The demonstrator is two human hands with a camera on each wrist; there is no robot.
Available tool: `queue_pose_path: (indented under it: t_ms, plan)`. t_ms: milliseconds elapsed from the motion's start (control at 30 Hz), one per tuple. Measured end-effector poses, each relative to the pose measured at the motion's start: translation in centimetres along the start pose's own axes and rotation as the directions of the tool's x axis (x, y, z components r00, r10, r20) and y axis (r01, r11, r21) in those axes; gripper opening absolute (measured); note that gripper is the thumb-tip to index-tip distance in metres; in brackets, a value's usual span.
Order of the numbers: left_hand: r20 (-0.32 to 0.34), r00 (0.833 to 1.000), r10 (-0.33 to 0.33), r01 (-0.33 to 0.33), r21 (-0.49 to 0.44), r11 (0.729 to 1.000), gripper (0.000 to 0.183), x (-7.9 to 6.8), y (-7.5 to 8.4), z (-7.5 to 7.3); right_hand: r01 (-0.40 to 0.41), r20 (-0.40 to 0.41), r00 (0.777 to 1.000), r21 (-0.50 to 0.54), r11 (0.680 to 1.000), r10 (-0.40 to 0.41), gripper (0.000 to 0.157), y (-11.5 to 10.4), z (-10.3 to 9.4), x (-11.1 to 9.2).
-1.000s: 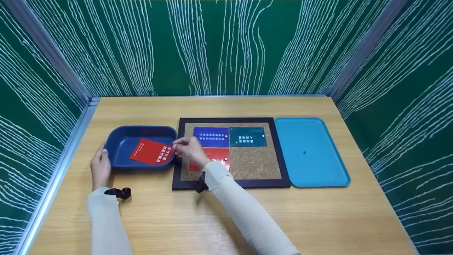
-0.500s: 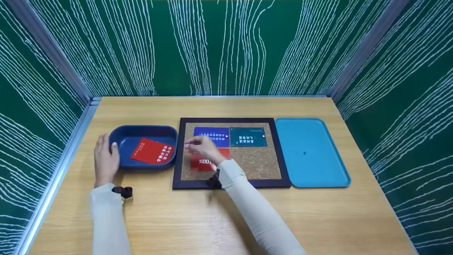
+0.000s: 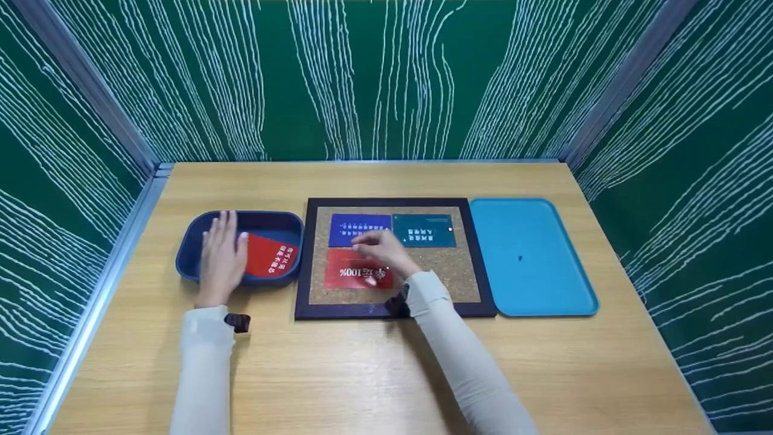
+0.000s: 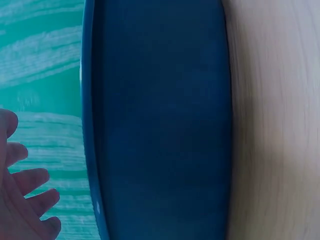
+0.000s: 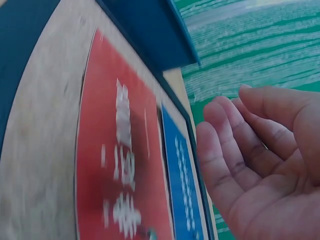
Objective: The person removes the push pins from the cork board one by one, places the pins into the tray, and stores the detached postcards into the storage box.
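Red card (image 3: 270, 257) lies in the blue basin (image 3: 191, 251), long axis roughly left-right, just right of the nearer left grip (image 3: 222, 260), straight-fingered and seemingly empty. The right grip (image 3: 386, 251), loosely curled over the corkboard (image 3: 462, 266), shows nothing held. Compared with earlier, the left has moved over the basin, the right farther right.

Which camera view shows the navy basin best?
The head view: it shows the navy basin from above, rim and inside, with a red card in it, though the left hand covers part. The left wrist view has only its outer wall and some rim; the right wrist view catches just a piece at the top.
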State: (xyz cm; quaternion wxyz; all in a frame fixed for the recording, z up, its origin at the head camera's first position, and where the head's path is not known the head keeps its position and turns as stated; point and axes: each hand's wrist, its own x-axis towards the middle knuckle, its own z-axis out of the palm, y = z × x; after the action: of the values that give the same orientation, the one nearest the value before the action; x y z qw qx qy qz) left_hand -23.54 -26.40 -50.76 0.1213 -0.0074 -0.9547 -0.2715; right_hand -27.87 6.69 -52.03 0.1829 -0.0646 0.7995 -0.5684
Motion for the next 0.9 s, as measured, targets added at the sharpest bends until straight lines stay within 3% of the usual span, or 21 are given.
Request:
queue_pose_path:
  t_ms: [100,333,500,733,900]
  plan:
    - [0.005,0.999,0.044,-0.044,0.017,0.999,0.059,0.1,1.1,0.6,-0.002,-0.024,1.0,0.001,1.0,0.002,0.028,0.8,-0.9,-0.1]
    - [0.037,0.987,0.154,-0.157,0.083,0.984,0.058,0.0,3.9,2.0,-0.055,-0.041,0.997,0.135,0.989,0.061,0.029,1.7,-2.1,-0.7]
    - [0.058,0.972,0.227,-0.233,0.125,0.965,0.056,-0.5,5.7,3.2,-0.095,-0.029,0.995,0.101,0.99,0.098,0.027,2.3,-3.0,-1.2]
    - [0.113,0.947,0.299,-0.315,0.164,0.935,0.054,-1.1,7.7,5.0,-0.061,-0.077,0.995,0.027,0.998,0.063,0.022,3.3,-4.1,-1.3]
    - [0.139,0.928,0.347,-0.367,0.173,0.914,0.054,-1.7,9.0,6.4,-0.075,-0.067,0.995,0.032,0.997,0.077,0.022,3.9,-4.5,-1.6]
